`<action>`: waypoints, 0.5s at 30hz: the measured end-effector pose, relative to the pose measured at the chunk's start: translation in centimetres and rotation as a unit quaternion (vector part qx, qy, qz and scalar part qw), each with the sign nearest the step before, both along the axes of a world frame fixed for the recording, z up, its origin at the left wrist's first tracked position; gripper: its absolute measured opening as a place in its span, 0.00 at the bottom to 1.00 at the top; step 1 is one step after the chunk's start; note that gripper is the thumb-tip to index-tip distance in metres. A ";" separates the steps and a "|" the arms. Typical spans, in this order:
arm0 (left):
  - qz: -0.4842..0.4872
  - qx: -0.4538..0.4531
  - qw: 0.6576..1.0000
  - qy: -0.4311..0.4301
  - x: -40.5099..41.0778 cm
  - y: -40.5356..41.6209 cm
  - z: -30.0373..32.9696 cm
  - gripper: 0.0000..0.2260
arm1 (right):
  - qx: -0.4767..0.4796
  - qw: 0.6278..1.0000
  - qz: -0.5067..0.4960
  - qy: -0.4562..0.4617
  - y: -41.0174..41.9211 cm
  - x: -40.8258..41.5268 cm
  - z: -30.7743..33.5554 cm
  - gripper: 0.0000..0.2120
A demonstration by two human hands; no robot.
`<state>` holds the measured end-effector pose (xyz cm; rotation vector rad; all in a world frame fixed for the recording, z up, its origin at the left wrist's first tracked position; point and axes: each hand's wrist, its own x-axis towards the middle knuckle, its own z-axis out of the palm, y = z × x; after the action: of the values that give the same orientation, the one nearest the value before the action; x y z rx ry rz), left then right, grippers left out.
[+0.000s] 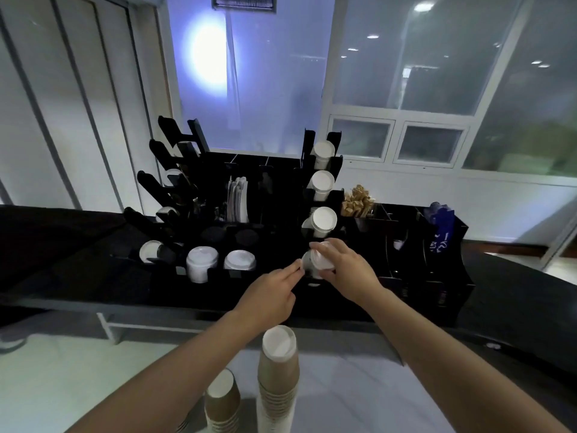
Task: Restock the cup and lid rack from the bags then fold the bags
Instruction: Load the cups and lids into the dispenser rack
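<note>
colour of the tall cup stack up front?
Brown outside, white bottoms, on the tall cup stack; head view.

Dim room, bluish glare blooming on the back wall [207, 60], ceiling lights mirrored in the glass [406, 57], edges bowed, soft focus

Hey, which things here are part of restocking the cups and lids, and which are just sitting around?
Part of the job:
rack
cups in right hand
tall cup stack
short cup stack
lids
left hand
right hand

Just sitting around:
brown packets
blue packets
</note>
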<state>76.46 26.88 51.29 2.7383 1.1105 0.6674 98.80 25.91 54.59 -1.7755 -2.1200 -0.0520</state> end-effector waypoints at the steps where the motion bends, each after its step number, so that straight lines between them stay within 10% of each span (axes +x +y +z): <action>1: -0.003 0.000 1.000 -0.008 0.0 0.0 -0.2 0.25 | -0.004 1.000 -0.003 -0.008 -0.1 0.0 -0.1 0.31; 10: 0.009 0.117 0.991 -0.069 -2.7 -1.5 -0.2 0.13 | 0.229 0.970 -0.022 0.077 -3.9 -2.3 -2.2 0.10; 15: 0.085 0.058 0.992 -0.072 -5.0 -4.0 -1.1 0.17 | 0.113 0.981 0.023 0.155 -6.7 -5.3 -2.8 0.07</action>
<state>71.42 22.84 50.24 2.6564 1.3199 0.9660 93.51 19.21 51.82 -1.4956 -1.8507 -0.0029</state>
